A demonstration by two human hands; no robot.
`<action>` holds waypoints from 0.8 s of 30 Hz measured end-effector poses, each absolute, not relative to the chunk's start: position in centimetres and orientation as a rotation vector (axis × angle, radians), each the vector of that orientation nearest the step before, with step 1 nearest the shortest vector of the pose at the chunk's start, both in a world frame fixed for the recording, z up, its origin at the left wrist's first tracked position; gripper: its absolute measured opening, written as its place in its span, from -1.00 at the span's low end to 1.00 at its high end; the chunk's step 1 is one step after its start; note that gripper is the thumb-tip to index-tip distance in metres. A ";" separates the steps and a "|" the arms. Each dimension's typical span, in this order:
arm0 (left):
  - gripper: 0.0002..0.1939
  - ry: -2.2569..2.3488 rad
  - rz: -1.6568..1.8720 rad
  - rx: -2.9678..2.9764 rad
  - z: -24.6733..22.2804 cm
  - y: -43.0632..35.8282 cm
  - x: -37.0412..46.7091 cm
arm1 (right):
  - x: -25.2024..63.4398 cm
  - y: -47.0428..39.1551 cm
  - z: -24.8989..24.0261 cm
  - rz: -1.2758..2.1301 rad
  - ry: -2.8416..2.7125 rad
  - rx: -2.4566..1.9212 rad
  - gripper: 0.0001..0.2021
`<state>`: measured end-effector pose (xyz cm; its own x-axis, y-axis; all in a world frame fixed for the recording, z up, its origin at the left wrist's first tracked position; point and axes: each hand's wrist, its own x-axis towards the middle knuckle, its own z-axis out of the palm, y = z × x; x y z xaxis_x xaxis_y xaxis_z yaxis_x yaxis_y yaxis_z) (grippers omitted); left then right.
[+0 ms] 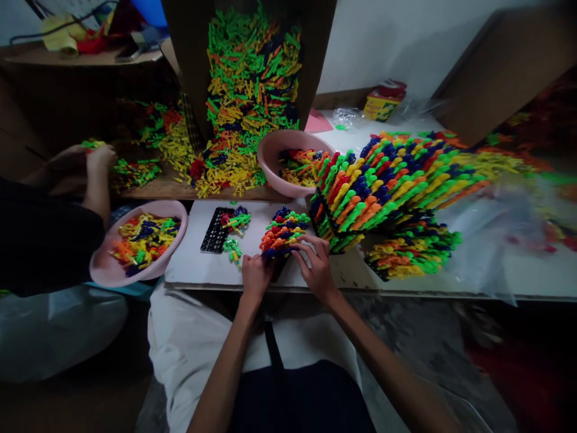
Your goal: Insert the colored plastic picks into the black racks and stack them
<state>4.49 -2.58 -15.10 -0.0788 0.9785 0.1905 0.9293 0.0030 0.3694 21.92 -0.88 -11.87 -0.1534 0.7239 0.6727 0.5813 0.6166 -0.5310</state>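
Observation:
Rows of small coloured plastic figures (pixel 285 230) stand in a black tray on the white table, in front of me. At the tray's near left corner is my left hand (pixel 256 273), its fingers closed; what they hold is hidden. My right hand (pixel 313 264) is at the right side of the rows, thumb and fingers apart, fingertips touching or just beside the figures. To the left lies a black grid tray (pixel 215 230) with bare cells. Loose figures (pixel 232 250) lie beside it in small heaps.
Filled trays of figures (pixel 383 186) are stacked at the right. Pink basins (pixel 101 267) hold loose pieces, one at the left, one behind. A large heap (pixel 252 78) fills a carton at the back. Another person's hands (pixel 101 157) work at the left. A plastic bag (pixel 487 240) lies far right.

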 end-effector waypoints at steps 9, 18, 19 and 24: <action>-0.59 2.237 0.509 1.875 -14.4 -2.5 5.6 | 21.9 -0.9 -11.8 0.250 -1.870 -1.061 -0.81; -0.61 2.221 0.281 1.841 -13.3 -1.9 6.1 | 22.2 0.0 -11.4 0.231 -1.883 -1.027 -0.83; -0.61 2.231 0.277 1.831 -13.3 -2.0 6.2 | 22.0 0.1 -11.2 0.232 -1.880 -1.036 -0.84; -0.63 2.257 0.480 1.822 -14.0 -2.6 6.1 | 19.8 0.8 -9.8 0.278 -1.833 -1.213 -0.60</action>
